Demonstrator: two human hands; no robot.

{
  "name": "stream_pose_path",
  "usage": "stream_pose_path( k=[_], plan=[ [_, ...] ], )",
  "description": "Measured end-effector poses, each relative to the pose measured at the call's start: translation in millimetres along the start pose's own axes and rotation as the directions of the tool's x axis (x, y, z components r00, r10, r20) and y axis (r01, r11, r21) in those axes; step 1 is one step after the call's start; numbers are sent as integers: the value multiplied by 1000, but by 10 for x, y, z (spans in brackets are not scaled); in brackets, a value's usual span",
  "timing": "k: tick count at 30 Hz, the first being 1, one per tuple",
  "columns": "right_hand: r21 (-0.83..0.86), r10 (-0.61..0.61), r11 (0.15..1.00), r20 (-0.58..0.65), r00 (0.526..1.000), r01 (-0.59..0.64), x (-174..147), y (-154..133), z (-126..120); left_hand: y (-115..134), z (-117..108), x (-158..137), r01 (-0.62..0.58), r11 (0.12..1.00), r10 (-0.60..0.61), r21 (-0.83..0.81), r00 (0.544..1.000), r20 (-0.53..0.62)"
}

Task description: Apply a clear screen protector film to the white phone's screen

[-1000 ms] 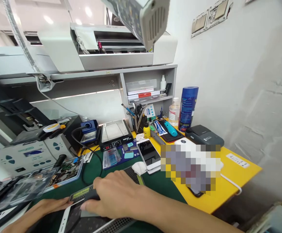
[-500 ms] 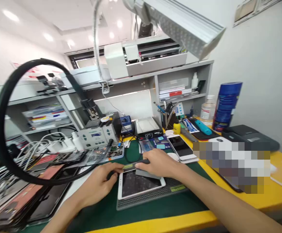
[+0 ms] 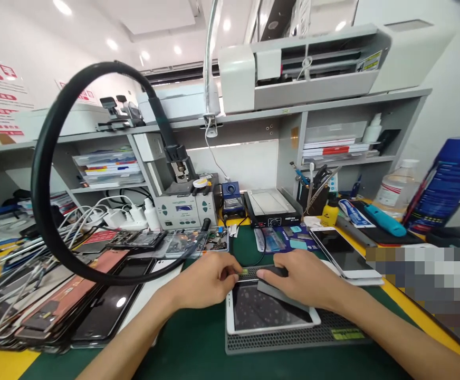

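Observation:
A white-framed tablet lies face up on a grey perforated mat, its dark screen speckled. My left hand is at the tablet's upper left corner, thumb and fingers curled together; what lies between the fingertips is hidden. My right hand rests over the tablet's upper right part, closed around a black-handled tool. Below that hand, a flat grey piece lies slanted over the screen; whether it belongs to the tool I cannot tell.
Stacked phone parts fill the left. A thick black hose loops up from the soldering station. Behind the hands stands a flat heating plate. To the right lie a white phone, a yellow bottle and a blue can.
The view has turned left, so the bench appears farther right. Both hands stay at the tablet's upper edge; the left fingers now look more tightly curled.

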State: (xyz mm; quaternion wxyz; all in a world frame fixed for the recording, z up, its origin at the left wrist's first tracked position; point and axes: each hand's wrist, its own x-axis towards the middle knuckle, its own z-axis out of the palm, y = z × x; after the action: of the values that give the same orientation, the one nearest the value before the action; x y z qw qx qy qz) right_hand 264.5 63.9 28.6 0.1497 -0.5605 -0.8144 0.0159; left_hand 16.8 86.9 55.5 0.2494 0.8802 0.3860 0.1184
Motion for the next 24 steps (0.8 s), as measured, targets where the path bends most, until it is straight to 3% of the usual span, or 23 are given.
stream_pose_path(
  k=[9,16,21,24],
  plan=[
    [-136,3,991,9,1000,-2,39,-30,62,-145,4,-40,-77,996,77,-46,997,-11],
    [-281,-85,954,87,993,106,154,-223,37,-235,70,-10,-115,992,112,-57,992,-52],
    [-268,-184,941,110,977,207,246,-403,73,-234,81,-11,-135,989,131,-55,988,-79],
    [-251,-188,945,108,976,209,286,-367,73,-234,83,-10,-134,990,130,-50,988,-89]
  ],
)
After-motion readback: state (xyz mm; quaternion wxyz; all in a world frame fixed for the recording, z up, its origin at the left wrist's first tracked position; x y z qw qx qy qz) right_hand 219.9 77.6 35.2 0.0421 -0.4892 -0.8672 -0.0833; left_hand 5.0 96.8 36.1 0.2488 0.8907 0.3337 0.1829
